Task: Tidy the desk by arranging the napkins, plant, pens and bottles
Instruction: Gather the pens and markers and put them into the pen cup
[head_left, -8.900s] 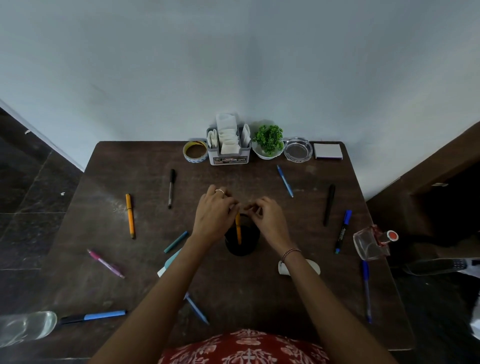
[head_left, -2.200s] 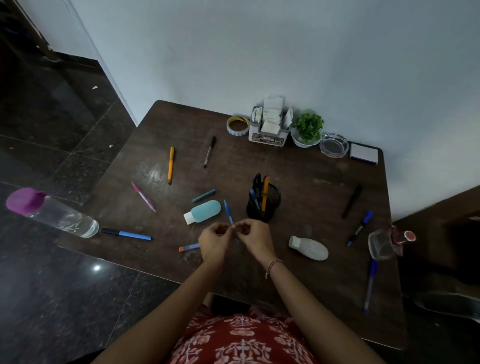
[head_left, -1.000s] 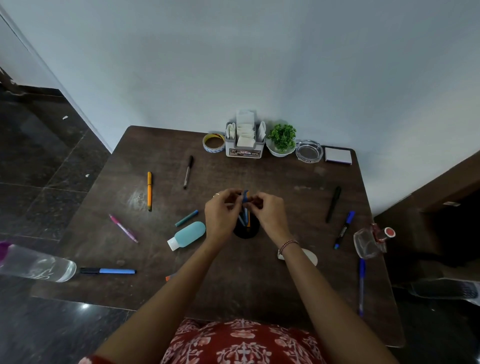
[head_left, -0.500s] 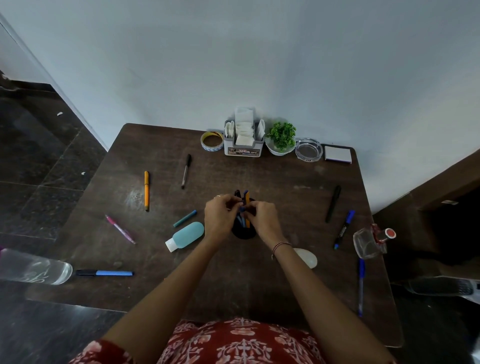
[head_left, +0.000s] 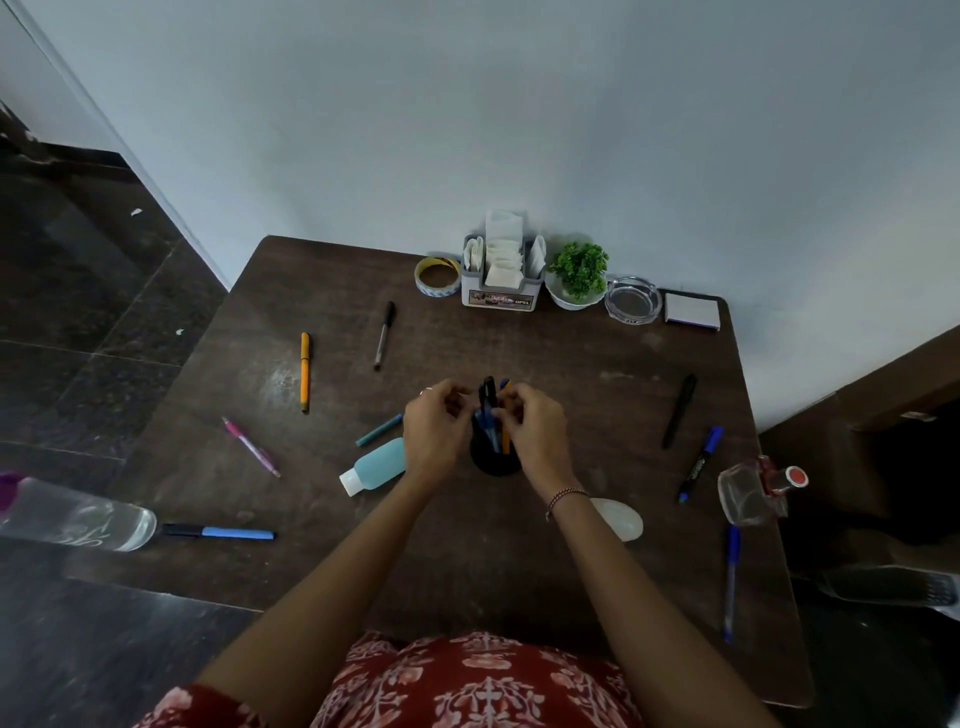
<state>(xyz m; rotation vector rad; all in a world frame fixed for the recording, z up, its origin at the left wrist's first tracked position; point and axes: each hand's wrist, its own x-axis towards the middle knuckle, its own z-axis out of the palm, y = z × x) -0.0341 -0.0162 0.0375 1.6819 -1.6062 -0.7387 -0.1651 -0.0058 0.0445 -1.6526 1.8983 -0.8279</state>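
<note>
A black pen cup (head_left: 494, 463) stands mid-desk holding a black, a blue and an orange pen. My right hand (head_left: 537, 434) pinches the blue pen (head_left: 491, 422) in the cup. My left hand (head_left: 435, 432) hovers curled at the cup's left side; whether it touches a pen is unclear. Loose pens lie around: orange (head_left: 305, 371), black (head_left: 384, 335), pink (head_left: 251, 447), teal (head_left: 379, 430), a blue marker (head_left: 218, 531), and on the right a black pen (head_left: 679, 410), blue marker (head_left: 701, 462) and blue pen (head_left: 731, 582). The napkin holder (head_left: 501, 296) and plant (head_left: 577, 270) stand at the back.
A light-blue bottle (head_left: 374, 465), a white bottle (head_left: 621, 519), a clear purple-capped bottle (head_left: 72, 519) and a red-capped glass bottle (head_left: 753, 491) lie on the desk (head_left: 571, 364). Tape roll (head_left: 438, 275), ashtray (head_left: 632, 300) and notepad (head_left: 692, 310) line the wall.
Both hands carried a blue pen from the near edge up over the cup and lowered it in among the other pens; more pens stand in the cup than at first.
</note>
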